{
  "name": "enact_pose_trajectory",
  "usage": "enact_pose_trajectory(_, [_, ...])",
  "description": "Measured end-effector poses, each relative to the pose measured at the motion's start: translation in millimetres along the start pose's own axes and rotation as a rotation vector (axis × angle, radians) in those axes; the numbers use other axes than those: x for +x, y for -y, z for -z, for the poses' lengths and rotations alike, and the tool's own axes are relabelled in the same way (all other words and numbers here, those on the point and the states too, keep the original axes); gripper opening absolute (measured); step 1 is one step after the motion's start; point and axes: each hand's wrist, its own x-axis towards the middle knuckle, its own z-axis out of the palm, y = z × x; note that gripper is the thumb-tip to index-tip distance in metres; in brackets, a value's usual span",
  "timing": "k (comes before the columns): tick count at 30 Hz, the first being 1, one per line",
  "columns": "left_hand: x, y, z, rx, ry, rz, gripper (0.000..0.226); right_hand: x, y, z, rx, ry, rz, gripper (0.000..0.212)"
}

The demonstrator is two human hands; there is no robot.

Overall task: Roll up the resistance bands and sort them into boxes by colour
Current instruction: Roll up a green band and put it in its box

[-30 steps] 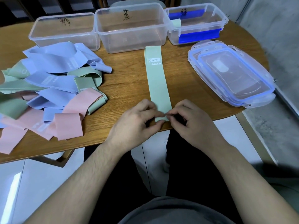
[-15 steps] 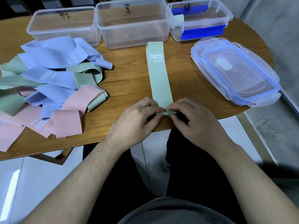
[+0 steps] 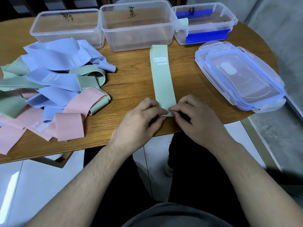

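A pale green resistance band (image 3: 162, 79) lies flat and lengthwise on the wooden table (image 3: 131, 82), its far end close to the middle box. My left hand (image 3: 139, 120) and my right hand (image 3: 195, 118) both pinch its near end, which is folded over into a small first turn between the fingertips. Three clear plastic boxes stand at the back: a left box (image 3: 65, 28), a middle box (image 3: 137, 27) and a right box (image 3: 205, 23) with blue clips. A green piece shows in the right box.
A loose heap of blue, green and pink bands (image 3: 49, 89) covers the left of the table. Stacked clear lids with blue seals (image 3: 239, 76) lie at the right. The table's front edge runs just under my wrists.
The near end of the green band has been folded over and rolled a little away from me. Both hands have crept slightly forward with it.
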Motion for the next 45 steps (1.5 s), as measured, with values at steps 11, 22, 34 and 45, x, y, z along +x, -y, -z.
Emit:
enact_pose_trajectory(11, [2.0,3.3,-3.2,0.026,-0.017,0.015,0.021,-1.8,-3.5,1.3,-0.1,0.025,0.056,0.047])
enact_pose_trajectory(22, [2.3,-0.1,-2.3,0.06,0.003,-0.036,0.019,2.3,-0.8,3.2,-0.05,0.03,0.074,0.017])
enact_pose_trajectory(34, [-23.3,-18.6,3.7,0.002,0.015,0.012,0.016,-22.5,8.3,6.9,-0.044,0.04,0.092,0.018])
enact_pose_trajectory(45, [-22.9,-18.0,-5.5,-0.014,-0.094,0.124,0.018,-19.7,8.6,7.4,-0.083,-0.017,0.096,0.036])
